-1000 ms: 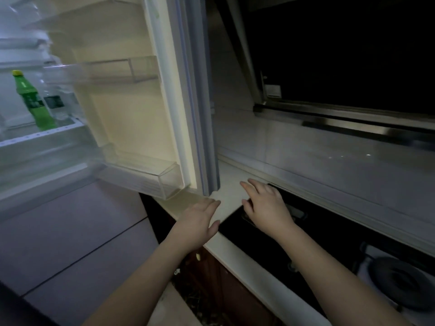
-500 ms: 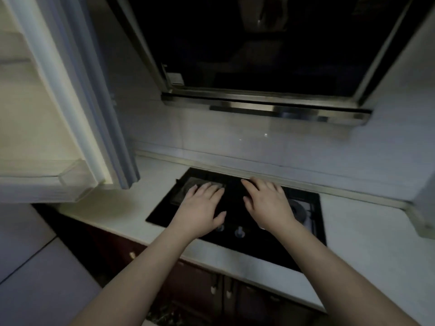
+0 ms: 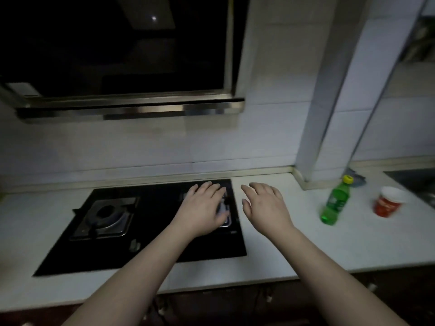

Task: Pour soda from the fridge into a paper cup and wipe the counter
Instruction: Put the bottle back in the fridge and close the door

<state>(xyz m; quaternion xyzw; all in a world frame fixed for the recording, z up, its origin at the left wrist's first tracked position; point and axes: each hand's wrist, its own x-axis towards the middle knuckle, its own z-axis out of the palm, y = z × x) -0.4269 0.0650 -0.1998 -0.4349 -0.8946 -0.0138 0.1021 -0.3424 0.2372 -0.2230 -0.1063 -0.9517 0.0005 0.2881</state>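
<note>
Left hand (image 3: 202, 209), fingers straight and together, palm down over the black glass gas hob (image 3: 146, 234); right hand (image 3: 264, 208), fingers straight, slightly spread, over the white stone counter (image 3: 294, 250). Beyond the right fingertips stand an upright green plastic soda bottle with yellow cap (image 3: 335, 201) and, farther right, a red-and-white paper cup (image 3: 388, 204).

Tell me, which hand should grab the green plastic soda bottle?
Probably the right hand: it hovers open over the white counter, on the side of the green plastic soda bottle. The left hand is above the black stove, farther off.

dim, cool light | motion blur throughout | glint on range hood (image 3: 131, 55) | wide-angle edge bending
</note>
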